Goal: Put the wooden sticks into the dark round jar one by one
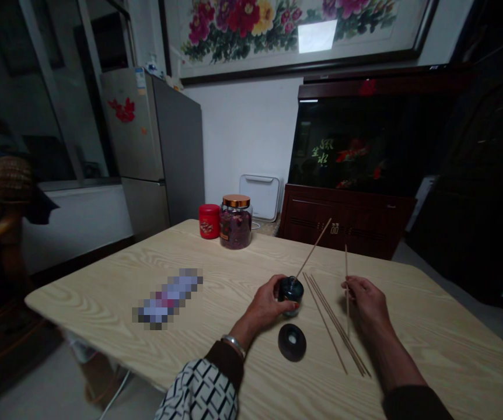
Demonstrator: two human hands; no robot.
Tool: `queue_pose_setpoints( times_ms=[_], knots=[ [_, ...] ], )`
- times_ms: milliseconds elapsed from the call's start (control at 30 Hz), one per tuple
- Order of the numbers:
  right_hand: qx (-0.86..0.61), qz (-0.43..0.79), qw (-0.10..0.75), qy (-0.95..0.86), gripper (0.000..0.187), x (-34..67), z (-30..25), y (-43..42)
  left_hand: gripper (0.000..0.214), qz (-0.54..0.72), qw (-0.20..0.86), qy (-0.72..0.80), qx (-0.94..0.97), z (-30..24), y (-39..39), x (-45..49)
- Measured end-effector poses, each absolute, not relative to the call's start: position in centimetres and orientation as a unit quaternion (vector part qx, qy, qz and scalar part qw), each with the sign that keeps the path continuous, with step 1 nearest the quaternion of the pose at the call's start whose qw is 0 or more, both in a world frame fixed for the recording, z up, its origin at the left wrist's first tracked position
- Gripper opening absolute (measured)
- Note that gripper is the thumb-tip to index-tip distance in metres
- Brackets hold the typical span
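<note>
Bottle sits lower centre, wrapped in the closed left hand, a thin stick rising from it. Right hand pinches another stick upright, beside loose sticks on the table.

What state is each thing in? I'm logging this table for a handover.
Left hand, gripping a dark bottle
Dark bottle, upright, tilted stick in its mouth
Right hand, pinching an upright wooden stick
Loose wooden sticks, lying flat, nearly parallel
Dark ring, lying flat
Glass jar, copper lid on, full of dried petals
Red tin, lid on
</note>
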State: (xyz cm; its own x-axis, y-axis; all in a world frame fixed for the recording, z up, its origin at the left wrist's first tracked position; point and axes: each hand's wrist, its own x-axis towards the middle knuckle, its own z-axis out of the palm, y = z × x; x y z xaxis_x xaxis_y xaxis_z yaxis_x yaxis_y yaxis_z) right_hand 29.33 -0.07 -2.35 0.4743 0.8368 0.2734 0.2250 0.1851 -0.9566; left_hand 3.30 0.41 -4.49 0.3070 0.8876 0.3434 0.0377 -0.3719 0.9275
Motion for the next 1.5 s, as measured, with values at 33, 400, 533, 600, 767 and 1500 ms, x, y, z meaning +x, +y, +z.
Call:
queue_pose_setpoints(
  times_ms=[33, 400, 533, 600, 767, 1500],
  knots=[
    [-0.569, 0.270, 0.653, -0.420, 0.038, 29.3, -2.2, -0.1, 0.065, 0.478, 0.441, 0.346, 0.676, -4.4, 0.4, 3.2],
    [-0.401, 0.419, 0.742, -0.335, 0.039, 25.9, 3.1, -0.3, 0.067, 0.482, 0.421, 0.362, 0.678, -4.5, 0.3, 2.9],
    [-0.391, 0.368, 0.747, -0.392, 0.035, 22.9, 6.0, 0.3, 0.069, 0.483, 0.428, 0.361, 0.674, -4.3, 0.2, 2.9],
    [-0.400, 0.338, 0.739, -0.423, 0.035, 21.9, 6.6, 0.8, 0.068, 0.481, 0.440, 0.357, 0.669, -4.2, 0.2, 2.8],
    [-0.430, 0.299, 0.713, -0.466, 0.034, 21.1, 6.1, 2.4, 0.068, 0.479, 0.450, 0.361, 0.662, -3.9, 0.1, 2.8],
    [-0.472, 0.374, 0.353, -0.716, 0.033, 21.5, 6.2, 1.8, 0.065, 0.473, 0.431, 0.366, 0.676, -3.7, 0.1, 2.8]
  ],
)
